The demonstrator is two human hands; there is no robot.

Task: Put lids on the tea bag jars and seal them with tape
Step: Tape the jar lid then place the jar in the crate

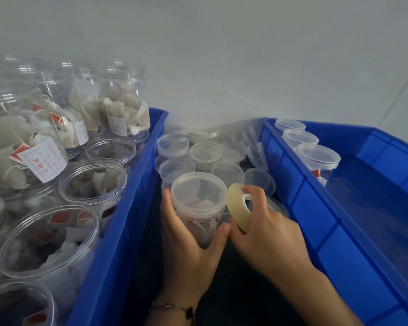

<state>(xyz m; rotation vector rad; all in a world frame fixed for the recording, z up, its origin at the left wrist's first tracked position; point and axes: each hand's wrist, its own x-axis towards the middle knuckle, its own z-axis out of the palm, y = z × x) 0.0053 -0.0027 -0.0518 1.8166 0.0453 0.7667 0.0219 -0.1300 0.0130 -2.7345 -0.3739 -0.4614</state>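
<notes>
Head view: between two blue crates, a clear jar (199,222) of tea bags, lid (199,192) already on top. Left hand (189,243) wrapped around jar body, fingers curled on far side, thumb on near side. Right hand (266,234) gripping a roll of tape (238,208), fingers through the roll's hole, roll touching jar just under the lid. Behind – a pile of loose clear lids (204,152). In left crate (127,231), many open jars (93,182) holding tea bags with red and white tags. In right crate (339,243), three lidded jars (317,158) in a row along the near wall.
</notes>
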